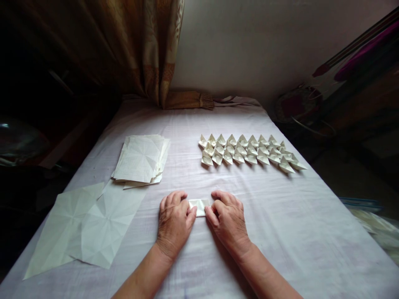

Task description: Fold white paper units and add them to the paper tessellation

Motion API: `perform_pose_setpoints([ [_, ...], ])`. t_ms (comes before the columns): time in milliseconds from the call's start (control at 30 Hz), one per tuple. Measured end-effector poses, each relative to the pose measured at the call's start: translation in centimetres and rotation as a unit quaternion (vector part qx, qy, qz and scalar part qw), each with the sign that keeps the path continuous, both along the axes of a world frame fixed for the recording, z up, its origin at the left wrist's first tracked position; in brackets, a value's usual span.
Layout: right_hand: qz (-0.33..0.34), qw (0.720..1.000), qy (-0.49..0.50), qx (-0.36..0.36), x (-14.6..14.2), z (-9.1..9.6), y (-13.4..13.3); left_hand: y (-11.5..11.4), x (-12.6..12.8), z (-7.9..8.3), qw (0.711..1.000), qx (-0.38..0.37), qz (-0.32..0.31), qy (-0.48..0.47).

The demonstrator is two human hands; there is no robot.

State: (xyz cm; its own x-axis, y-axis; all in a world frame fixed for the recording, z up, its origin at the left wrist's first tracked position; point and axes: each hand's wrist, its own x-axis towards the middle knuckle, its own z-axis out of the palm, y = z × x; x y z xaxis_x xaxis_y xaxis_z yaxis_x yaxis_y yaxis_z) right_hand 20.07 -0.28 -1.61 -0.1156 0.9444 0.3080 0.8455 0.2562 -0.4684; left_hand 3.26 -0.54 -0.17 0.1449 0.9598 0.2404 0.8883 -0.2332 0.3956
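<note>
A small white folded paper point(199, 206) lies flat on the cloth-covered surface, a narrow rectangle between my two hands. My left hand point(175, 218) grips its left end, thumb on top and the other fingers curled. At the right end, my right hand point(228, 217) pinches it in the same way, with the thumb near the front edge. The ends of the paper are partly hidden under my fingers. Beyond my right hand stand several folded paper boats point(238, 153), set close together in rows.
Behind my left hand is a stack of creased paper sheets point(140, 160). Two larger creased sheets point(106, 220) lie overlapping at the left. A patterned curtain point(156, 54) hangs at the back, its folded cloth end point(187, 100) resting on the far edge.
</note>
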Motion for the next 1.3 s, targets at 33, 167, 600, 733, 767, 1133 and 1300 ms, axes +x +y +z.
perform_pose_setpoints([
  [33,0.000,1.000,0.005,0.002,0.0,0.0,0.0,0.0,0.0,0.0,1.000,0.006,0.002,0.002],
  [167,0.000,1.000,0.015,0.020,0.1,-0.2,-0.2,0.0,0.0,-0.2,1.000,0.024,0.007,0.013],
  [600,0.023,0.999,-0.019,0.013,-0.1,0.0,-0.3,-1.3,-2.6,0.3,0.972,-0.004,-0.226,0.064],
  [733,0.027,0.999,-0.031,0.014,-0.2,0.1,-0.4,-0.6,-3.6,0.7,0.961,-0.031,-0.259,0.092],
  [767,0.026,0.999,-0.036,0.013,-0.2,0.1,-0.5,-0.4,-3.9,0.6,0.957,-0.030,-0.273,0.097],
  [1133,0.042,0.999,-0.024,-0.010,1.0,0.1,-0.6,0.6,-6.3,0.7,0.936,-0.006,-0.327,0.126],
  [1300,0.093,0.993,-0.075,0.007,1.0,-0.2,-1.4,0.7,-6.1,1.0,0.937,-0.008,-0.325,0.127],
])
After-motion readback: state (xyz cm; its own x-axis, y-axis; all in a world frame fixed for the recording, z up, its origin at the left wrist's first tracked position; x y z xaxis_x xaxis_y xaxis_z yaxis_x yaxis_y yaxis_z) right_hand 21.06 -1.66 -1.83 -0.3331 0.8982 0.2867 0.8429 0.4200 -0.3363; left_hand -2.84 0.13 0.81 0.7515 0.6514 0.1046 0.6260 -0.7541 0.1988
